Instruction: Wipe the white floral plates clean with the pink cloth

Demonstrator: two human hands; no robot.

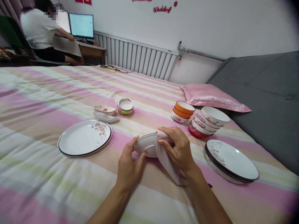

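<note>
My left hand (130, 165) grips the near left edge of a small white plate (146, 144), held tilted above a striped bedspread. My right hand (176, 148) presses a pale cloth (166, 165) against the plate's right side, fingers curled over it. The cloth hangs down below my right wrist. A single white plate with a dark rim and flower print (84, 137) lies to the left of my hands. A stack of similar plates (231, 161) lies to the right.
Stacked red-patterned bowls (209, 122) and orange bowls (182, 111) sit beyond my right hand, small dishes (104, 109) and little saucers (125, 105) farther left. A pink pillow (211, 98) and grey sofa (268, 99) lie right. A person (42, 31) sits at a desk with a monitor (81, 25).
</note>
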